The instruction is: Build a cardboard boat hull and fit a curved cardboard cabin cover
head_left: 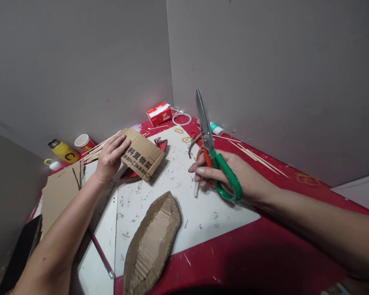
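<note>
My left hand (112,155) grips a piece of brown cardboard (143,155) with black printed characters, tilted above the white board (187,229). My right hand (230,174) is closed on scissors (217,159) with green handles, their blades pointing up. An orange object (208,157) and a pale short stick (196,190) show at the same fingers; what they are I cannot make out. Below the hands lies a boat-shaped cardboard shell (155,241). Something red and brown (129,175) is partly hidden beneath the printed cardboard.
At the back left stand a yellow bottle (64,150) and a paper cup (84,142). A red tissue pack (159,114) and a tape roll (181,119) are near the wall corner. Thin wooden sticks (258,157) lie right; a pencil (100,250) and cardboard sheets (61,192) lie left.
</note>
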Motion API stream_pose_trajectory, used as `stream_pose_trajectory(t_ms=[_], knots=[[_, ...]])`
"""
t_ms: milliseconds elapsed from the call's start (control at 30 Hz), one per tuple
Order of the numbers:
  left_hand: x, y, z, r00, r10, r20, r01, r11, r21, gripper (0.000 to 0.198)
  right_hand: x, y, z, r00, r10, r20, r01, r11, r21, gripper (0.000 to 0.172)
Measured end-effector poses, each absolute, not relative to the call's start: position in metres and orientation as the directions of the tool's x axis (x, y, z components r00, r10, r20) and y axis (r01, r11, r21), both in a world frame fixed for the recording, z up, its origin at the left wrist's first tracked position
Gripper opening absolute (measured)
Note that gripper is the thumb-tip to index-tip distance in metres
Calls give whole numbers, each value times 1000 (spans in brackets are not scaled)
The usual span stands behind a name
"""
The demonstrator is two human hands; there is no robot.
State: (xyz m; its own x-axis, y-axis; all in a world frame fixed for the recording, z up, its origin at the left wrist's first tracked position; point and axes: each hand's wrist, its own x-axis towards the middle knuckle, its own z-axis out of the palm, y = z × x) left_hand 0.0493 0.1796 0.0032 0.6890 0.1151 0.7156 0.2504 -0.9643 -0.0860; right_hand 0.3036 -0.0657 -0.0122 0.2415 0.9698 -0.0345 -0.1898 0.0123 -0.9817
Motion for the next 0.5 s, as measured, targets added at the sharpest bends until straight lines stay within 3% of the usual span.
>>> stream_pose_trajectory(t_ms=[133,233,367,500], knots=[[47,171,15,644,56,763,237,-963,-129,40,303,-66,-10,250,967,-50,-169,-7,-986,42],[46,151,33,625,-68,777,197,-950,-242,49,303,-66,-9,276,961,-21,-181,31,-983,40],[51,108,61,719,-221,659,104,-903,-416,56,301,-69,-4,275,960,59,-252,131,-959,36],[60,70,79,780,-343,523,-35,-859,-510,41,300,-78,2,178,971,161,-318,212,-924,39]])
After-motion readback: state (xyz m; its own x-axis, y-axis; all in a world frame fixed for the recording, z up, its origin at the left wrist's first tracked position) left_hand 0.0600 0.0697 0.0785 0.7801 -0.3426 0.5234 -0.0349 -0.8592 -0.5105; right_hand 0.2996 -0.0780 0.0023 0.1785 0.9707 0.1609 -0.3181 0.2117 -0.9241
